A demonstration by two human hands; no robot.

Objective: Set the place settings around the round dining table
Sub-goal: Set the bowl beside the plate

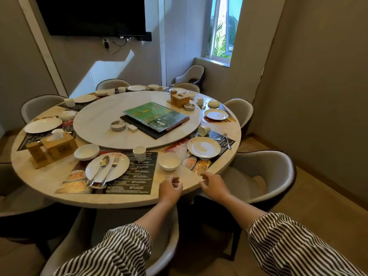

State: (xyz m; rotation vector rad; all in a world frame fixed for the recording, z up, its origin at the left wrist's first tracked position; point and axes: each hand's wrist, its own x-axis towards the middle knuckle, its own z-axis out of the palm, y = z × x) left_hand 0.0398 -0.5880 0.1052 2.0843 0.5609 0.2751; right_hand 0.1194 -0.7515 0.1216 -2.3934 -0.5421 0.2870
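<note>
The round dining table (169, 193) carries several place settings on printed paper mats. Nearest me, a white plate (121, 166) holds a spoon (100, 168) and a fork (111, 169), with a bowl (86, 152) and a cup (139, 153) beside it. To the right stand a second bowl (169, 161), a plate (203, 147), a tipped cup (204, 130) and a fork (227, 138). My left hand (170, 189) and my right hand (214, 184) hover over the near table edge, fingers loosely curled, holding nothing.
A lazy Susan (95, 116) in the middle bears menus (156, 114), a wooden holder (179, 100) and small dishes. A wooden tissue box (53, 146) stands at the left. Grey chairs (264, 170) ring the table; walls are close on the right.
</note>
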